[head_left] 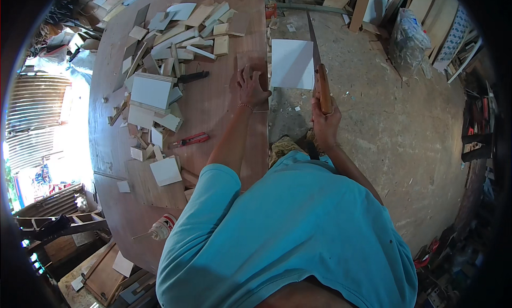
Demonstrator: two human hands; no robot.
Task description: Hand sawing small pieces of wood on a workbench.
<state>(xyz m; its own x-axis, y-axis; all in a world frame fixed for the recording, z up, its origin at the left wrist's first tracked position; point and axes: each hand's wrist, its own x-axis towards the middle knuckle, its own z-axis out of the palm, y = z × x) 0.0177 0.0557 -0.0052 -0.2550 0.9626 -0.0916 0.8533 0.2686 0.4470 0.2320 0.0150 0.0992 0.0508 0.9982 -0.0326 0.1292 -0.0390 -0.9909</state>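
- A white panel point(291, 64) lies just above the middle of the frame, sticking out past the right edge of the brown tabletop point(213, 100) over the concrete floor point(394, 127).
- A handsaw point(319, 68) runs along the panel's right edge, its thin blade pointing to the top of the frame.
- The right hand point(324, 119) is clamped around the saw's wooden handle, just below the panel.
- The left hand point(252, 87) lies flat with fingers spread on a strip of brown board at the tabletop's edge, just left of the panel.
- Left of centre, a red utility knife point(190, 140) lies on the tabletop.
- A heap of wood offcuts point(170, 36) and white pieces fills the upper left.
- A glue bottle point(162, 226) lies on its side at the lower left.
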